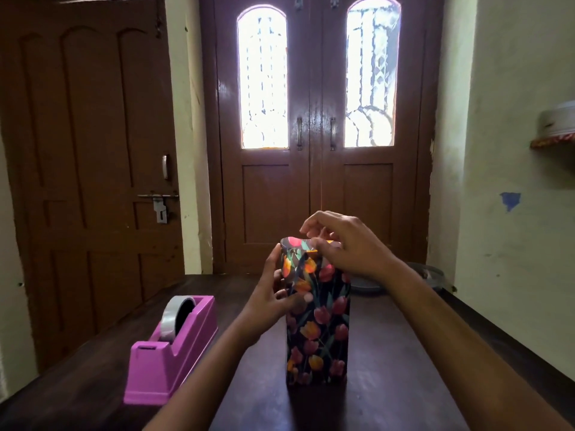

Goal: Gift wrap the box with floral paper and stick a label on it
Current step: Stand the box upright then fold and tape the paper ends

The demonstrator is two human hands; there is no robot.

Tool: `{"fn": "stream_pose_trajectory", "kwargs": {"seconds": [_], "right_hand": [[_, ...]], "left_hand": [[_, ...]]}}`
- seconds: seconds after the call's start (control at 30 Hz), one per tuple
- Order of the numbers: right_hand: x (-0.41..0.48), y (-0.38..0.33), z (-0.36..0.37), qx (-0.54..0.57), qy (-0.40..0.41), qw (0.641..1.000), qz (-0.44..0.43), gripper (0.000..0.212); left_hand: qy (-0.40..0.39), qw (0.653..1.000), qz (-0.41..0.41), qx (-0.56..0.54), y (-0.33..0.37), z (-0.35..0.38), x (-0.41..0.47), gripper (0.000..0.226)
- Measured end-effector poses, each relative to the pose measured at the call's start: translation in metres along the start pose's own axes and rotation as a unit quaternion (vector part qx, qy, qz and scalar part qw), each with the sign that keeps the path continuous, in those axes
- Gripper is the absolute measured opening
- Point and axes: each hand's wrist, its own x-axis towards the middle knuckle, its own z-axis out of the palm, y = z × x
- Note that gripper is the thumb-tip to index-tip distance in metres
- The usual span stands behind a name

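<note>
The box (317,337), already sleeved in floral paper (295,248), stands on end on the counter (404,368), directly below the right hand (345,247) and just right of the left hand (273,293). The left grip is clamped on the box's upper left edge, thumb across the near face and fingers behind. The right grip is closed on the paper's top end, pinching a flap down over the top. How the fold lies under that grip is hidden.

The main risk looks like tipping. The box is tall and narrow, and both grips work near its top, so a sideways press from the right grip could rock it off its base if the left grip loosens.

The second risk is the fold itself. Nothing visible fastens the flap, so it will probably spring open once the right grip lets go. The tape dispenser (174,346) sits well to the left of and below the left grip, so reaching for it would take away the steadying hand.

A hard pinch could also crease or tear the paper at the corner. No label is in view.
</note>
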Motion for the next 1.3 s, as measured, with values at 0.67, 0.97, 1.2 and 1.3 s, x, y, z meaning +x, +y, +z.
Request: {"fn": "stream_pose_trajectory", "kwargs": {"seconds": [0.67, 0.97, 1.2, 1.3], "right_hand": [[0.007, -0.019, -0.005, -0.294, -0.129, 0.934, -0.157, 0.024], [0.008, -0.007, 0.007, -0.145, -0.145, 0.979, -0.003, 0.013], [0.002, 0.010, 0.002, -0.017, -0.082, 0.992, 0.094, 0.043], [0.000, 0.018, -0.002, -0.019, -0.118, 0.989, 0.082, 0.019]], "left_hand": [[-0.070, 0.997, -0.040, 0.015, 0.011, -0.008, 0.014, 0.079], [-0.070, 0.997, -0.034, 0.001, 0.010, -0.007, 0.016, 0.079], [-0.014, 0.998, 0.008, 0.056, 0.009, -0.007, 0.015, 0.103], [0.140, 0.977, 0.087, 0.139, 0.011, -0.002, 0.006, 0.091]]}}
